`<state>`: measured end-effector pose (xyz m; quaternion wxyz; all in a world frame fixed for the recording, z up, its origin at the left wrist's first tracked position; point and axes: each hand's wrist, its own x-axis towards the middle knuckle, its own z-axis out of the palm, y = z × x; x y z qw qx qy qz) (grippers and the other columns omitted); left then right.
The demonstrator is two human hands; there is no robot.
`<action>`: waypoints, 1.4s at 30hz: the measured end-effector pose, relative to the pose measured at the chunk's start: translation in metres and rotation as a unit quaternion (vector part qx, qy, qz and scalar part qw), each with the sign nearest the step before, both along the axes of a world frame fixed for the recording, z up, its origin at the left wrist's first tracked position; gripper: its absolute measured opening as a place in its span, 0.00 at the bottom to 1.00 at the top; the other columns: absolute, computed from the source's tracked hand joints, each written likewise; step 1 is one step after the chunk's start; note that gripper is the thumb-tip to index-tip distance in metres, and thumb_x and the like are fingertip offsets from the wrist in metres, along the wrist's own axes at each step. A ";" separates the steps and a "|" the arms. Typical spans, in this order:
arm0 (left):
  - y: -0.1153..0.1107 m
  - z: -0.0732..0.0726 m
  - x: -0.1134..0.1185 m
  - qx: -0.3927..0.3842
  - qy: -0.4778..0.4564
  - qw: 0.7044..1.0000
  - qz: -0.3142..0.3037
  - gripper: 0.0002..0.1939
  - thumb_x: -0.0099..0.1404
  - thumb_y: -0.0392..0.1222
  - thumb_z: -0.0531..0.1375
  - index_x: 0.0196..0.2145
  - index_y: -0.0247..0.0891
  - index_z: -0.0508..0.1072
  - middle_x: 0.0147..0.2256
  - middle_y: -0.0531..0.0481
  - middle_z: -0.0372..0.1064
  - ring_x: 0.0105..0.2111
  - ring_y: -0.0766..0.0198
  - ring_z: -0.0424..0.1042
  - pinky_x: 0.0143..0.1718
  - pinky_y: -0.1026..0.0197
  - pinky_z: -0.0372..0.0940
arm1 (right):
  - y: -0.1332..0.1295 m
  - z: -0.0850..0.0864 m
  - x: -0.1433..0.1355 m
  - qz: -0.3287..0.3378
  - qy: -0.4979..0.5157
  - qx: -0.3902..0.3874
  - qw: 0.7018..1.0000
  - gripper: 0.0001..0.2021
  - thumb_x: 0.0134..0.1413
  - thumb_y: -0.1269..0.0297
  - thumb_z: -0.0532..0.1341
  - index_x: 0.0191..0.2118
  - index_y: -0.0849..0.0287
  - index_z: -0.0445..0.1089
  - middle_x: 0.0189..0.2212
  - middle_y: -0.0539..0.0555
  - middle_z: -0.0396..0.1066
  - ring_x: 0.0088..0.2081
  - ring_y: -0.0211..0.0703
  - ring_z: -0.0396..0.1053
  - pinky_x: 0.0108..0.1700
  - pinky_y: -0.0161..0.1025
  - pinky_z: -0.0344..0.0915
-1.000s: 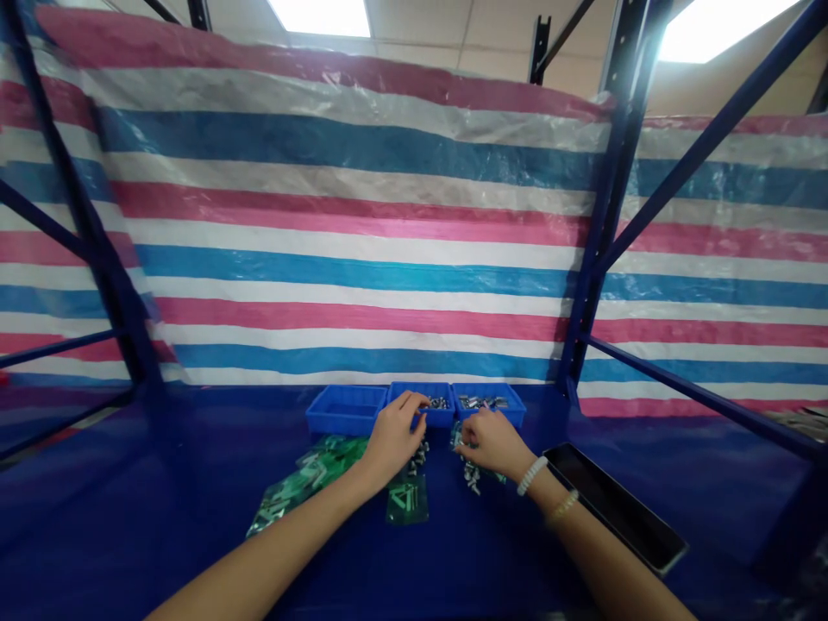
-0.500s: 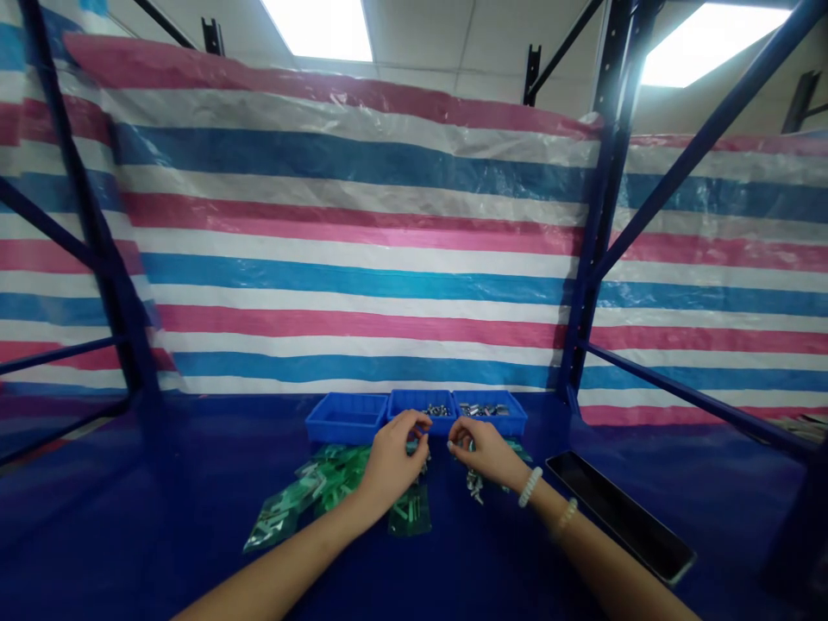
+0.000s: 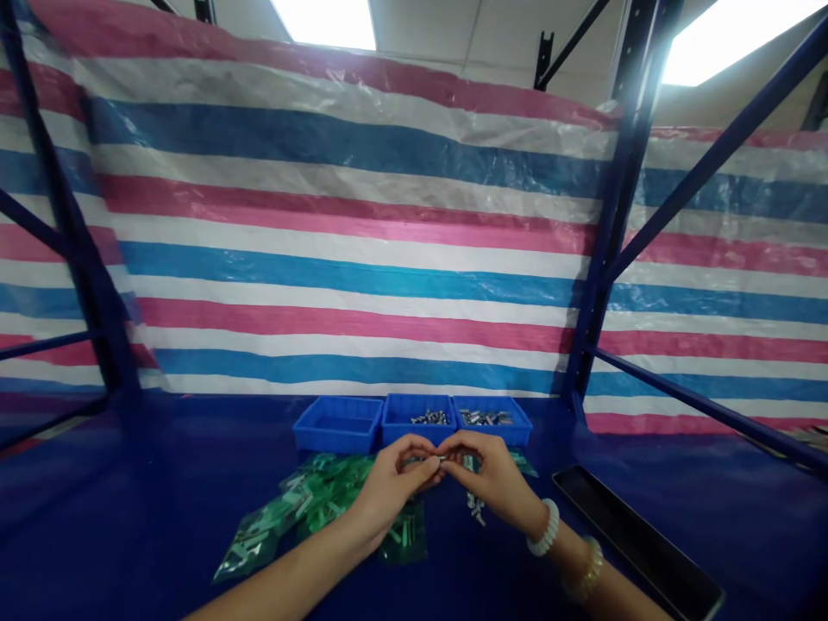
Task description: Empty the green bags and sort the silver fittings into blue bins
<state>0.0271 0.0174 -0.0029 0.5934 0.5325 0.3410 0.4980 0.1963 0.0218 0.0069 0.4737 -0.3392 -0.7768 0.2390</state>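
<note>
The left hand and the right hand meet in front of the 3 blue trays, a bit above the blue tabletop. Both hands are pinched nearly closed, thumbs and fingertips together, with a tiny shiny piece held between them. The piece looks like it lies side to side, from 1 hand to the other, but it is too small to tell which end is which. The left tray, middle tray and right tray sit in a row near the back edge, by the striped sheet. Little metal bits lie in the middle tray, and more metal parts lie in the right tray. Green bags are heaped beside the left arm, and loose screws lie under the right hand. A flat black phone slants toward the near right. There is wide open room left of the bags, and a smaller open patch between the 2 arms.
</note>
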 end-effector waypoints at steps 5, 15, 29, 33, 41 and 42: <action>-0.002 0.001 -0.003 -0.048 -0.017 0.999 -0.003 0.16 0.50 0.46 0.71 0.31 0.34 0.73 0.29 0.52 0.72 0.31 0.67 0.73 0.40 0.63 0.67 | -0.005 0.005 0.003 0.010 -0.039 0.047 0.998 0.07 0.53 0.75 0.60 0.36 0.59 0.72 0.30 0.52 0.74 0.31 0.39 0.71 0.36 0.35 0.67; -0.013 0.004 0.000 -0.032 -0.018 0.999 -0.012 0.15 0.49 0.37 0.67 0.37 0.37 0.73 0.34 0.50 0.72 0.30 0.66 0.73 0.37 0.63 0.67 | -0.007 0.004 0.002 -0.031 -0.076 0.087 0.993 0.04 0.59 0.67 0.57 0.32 0.58 0.66 0.29 0.51 0.67 0.32 0.40 0.65 0.35 0.35 0.61; 0.047 0.034 0.002 0.327 0.321 0.872 0.173 0.09 0.56 0.42 0.64 0.27 0.37 0.68 0.23 0.55 0.67 0.24 0.66 0.66 0.27 0.65 0.60 | 0.014 -0.002 0.016 -0.087 -0.069 0.010 0.994 0.24 0.67 0.57 0.42 0.25 0.60 0.65 0.25 0.52 0.68 0.29 0.39 0.65 0.34 0.36 0.60; 0.087 0.033 0.005 0.352 0.366 0.847 0.157 0.11 0.50 0.38 0.67 0.30 0.38 0.69 0.22 0.57 0.65 0.23 0.65 0.65 0.27 0.64 0.59 | 0.025 0.000 0.036 -0.048 -0.159 -0.019 0.986 0.12 0.60 0.63 0.54 0.29 0.61 0.71 0.24 0.51 0.70 0.27 0.39 0.66 0.31 0.34 0.61; 0.047 0.009 -0.012 0.381 0.398 0.826 0.118 0.12 0.56 0.35 0.60 0.39 0.41 0.68 0.28 0.55 0.68 0.25 0.65 0.67 0.29 0.62 0.61 | 0.016 0.005 0.045 0.065 -0.326 -0.025 0.943 0.15 0.42 0.80 0.62 0.36 0.57 0.77 0.31 0.51 0.75 0.35 0.42 0.71 0.40 0.35 0.64; 0.041 0.008 -0.012 0.381 0.397 0.827 0.113 0.12 0.56 0.34 0.59 0.39 0.41 0.68 0.28 0.55 0.69 0.25 0.65 0.67 0.28 0.63 0.61 | 0.015 0.005 0.044 0.068 -0.343 -0.019 0.937 0.15 0.43 0.80 0.62 0.36 0.57 0.78 0.32 0.51 0.76 0.37 0.43 0.71 0.42 0.36 0.63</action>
